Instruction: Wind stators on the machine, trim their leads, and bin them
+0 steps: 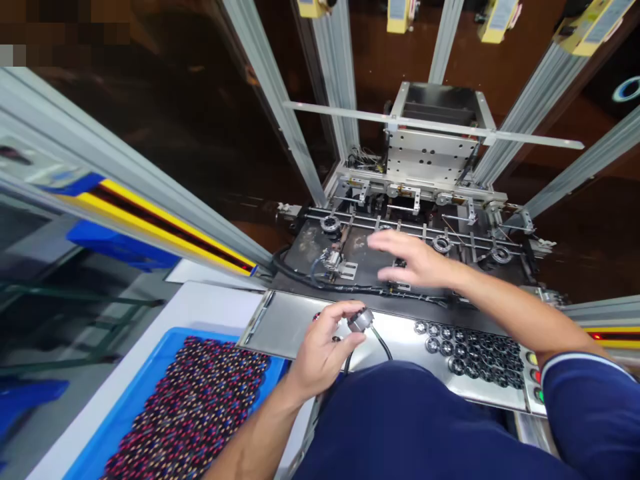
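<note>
Pinching a round grey part [362, 321], the left hand [321, 349] hovers above the metal worktop [290, 323] while the right hand [420, 260], seemingly empty, spreads loosely over the machine bed [306, 248].

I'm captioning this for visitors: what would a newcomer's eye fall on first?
Probably the blue tray at lower left, packed with small red-flecked parts. Next, the left hand near the centre, holding a round grey part, and the right hand hovering over the dark machine bed. At right, black round parts sit clustered on the metal ledge.
</note>
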A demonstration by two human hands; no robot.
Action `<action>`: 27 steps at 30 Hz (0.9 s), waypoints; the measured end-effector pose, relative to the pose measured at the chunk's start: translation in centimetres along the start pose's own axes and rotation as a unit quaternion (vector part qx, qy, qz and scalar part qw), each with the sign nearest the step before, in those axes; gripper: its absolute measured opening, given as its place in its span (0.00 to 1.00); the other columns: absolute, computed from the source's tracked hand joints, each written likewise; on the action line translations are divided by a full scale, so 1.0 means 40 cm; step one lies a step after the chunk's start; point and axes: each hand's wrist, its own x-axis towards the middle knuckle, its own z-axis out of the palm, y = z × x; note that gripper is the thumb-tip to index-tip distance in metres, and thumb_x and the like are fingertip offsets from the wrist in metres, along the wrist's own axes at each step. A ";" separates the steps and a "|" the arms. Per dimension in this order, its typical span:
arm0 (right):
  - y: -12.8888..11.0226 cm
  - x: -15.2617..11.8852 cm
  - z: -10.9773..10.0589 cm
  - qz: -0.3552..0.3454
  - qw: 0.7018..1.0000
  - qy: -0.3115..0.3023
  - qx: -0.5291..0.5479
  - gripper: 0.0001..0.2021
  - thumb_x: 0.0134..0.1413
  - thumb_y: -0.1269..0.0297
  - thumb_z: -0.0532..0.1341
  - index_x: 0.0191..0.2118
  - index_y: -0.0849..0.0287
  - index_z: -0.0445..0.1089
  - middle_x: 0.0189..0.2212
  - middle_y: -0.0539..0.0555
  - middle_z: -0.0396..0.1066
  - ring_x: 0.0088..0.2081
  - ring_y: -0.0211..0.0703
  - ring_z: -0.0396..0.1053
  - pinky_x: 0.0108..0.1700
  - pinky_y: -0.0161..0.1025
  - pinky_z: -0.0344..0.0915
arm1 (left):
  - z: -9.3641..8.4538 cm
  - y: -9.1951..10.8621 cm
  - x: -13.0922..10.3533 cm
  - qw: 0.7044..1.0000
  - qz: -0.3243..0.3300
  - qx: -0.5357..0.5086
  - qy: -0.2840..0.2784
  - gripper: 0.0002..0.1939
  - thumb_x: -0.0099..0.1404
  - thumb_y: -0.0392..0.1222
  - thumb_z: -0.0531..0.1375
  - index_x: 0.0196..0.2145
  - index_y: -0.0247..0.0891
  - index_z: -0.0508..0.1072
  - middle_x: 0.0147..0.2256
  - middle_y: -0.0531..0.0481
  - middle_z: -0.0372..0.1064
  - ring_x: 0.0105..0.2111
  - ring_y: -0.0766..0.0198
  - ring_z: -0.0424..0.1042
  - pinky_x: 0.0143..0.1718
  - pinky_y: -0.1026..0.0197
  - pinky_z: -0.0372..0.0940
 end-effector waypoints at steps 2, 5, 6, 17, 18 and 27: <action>-0.108 -0.052 -0.013 -0.109 0.986 0.062 0.113 0.30 0.62 0.53 0.66 0.63 0.66 0.64 0.55 0.67 0.70 0.57 0.48 0.69 0.59 0.45 0.69 | 0.006 0.017 -0.012 1.000 0.010 -0.008 0.007 0.21 0.55 0.41 0.74 0.45 0.40 0.77 0.43 0.43 0.79 0.44 0.55 0.77 0.49 0.57 0.69; -0.219 -0.115 0.003 -0.155 0.973 0.126 0.119 0.21 0.68 0.60 0.60 0.62 0.61 0.64 0.45 0.63 0.73 0.45 0.46 0.72 0.48 0.44 0.74 | 0.033 0.043 -0.020 0.999 0.011 -0.031 -0.011 0.20 0.52 0.43 0.76 0.40 0.39 0.76 0.40 0.44 0.78 0.42 0.55 0.77 0.47 0.57 0.70; -0.239 -0.129 0.016 -0.150 0.971 0.154 0.101 0.19 0.69 0.63 0.59 0.62 0.60 0.64 0.42 0.62 0.74 0.43 0.46 0.72 0.45 0.44 0.75 | 0.047 0.052 -0.021 0.999 0.008 -0.048 -0.016 0.20 0.51 0.45 0.77 0.39 0.39 0.75 0.40 0.44 0.78 0.42 0.55 0.77 0.46 0.58 0.70; -0.260 -0.230 0.003 0.003 0.965 0.139 0.224 0.10 0.67 0.64 0.60 0.46 0.63 0.78 0.58 0.68 0.70 0.59 0.49 0.70 0.59 0.51 0.69 | 0.121 0.053 -0.048 0.999 0.030 0.018 -0.021 0.14 0.60 0.43 0.72 0.43 0.39 0.80 0.42 0.45 0.82 0.42 0.59 0.81 0.45 0.63 0.75; -0.252 -0.235 -0.009 0.019 0.959 0.102 0.265 0.10 0.68 0.65 0.60 0.44 0.62 0.79 0.60 0.67 0.69 0.61 0.48 0.69 0.61 0.50 0.68 | 0.117 0.052 -0.048 0.996 0.062 0.048 -0.040 0.13 0.60 0.41 0.71 0.44 0.40 0.81 0.43 0.45 0.82 0.43 0.59 0.81 0.46 0.62 0.75; -0.206 -0.256 -0.010 -0.018 0.893 -0.078 0.443 0.10 0.67 0.64 0.60 0.41 0.64 0.78 0.65 0.65 0.64 0.65 0.48 0.65 0.67 0.44 0.60 | 0.125 0.049 -0.046 0.963 0.183 0.128 -0.150 0.19 0.63 0.40 0.69 0.53 0.44 0.78 0.44 0.45 0.82 0.43 0.55 0.82 0.47 0.59 0.76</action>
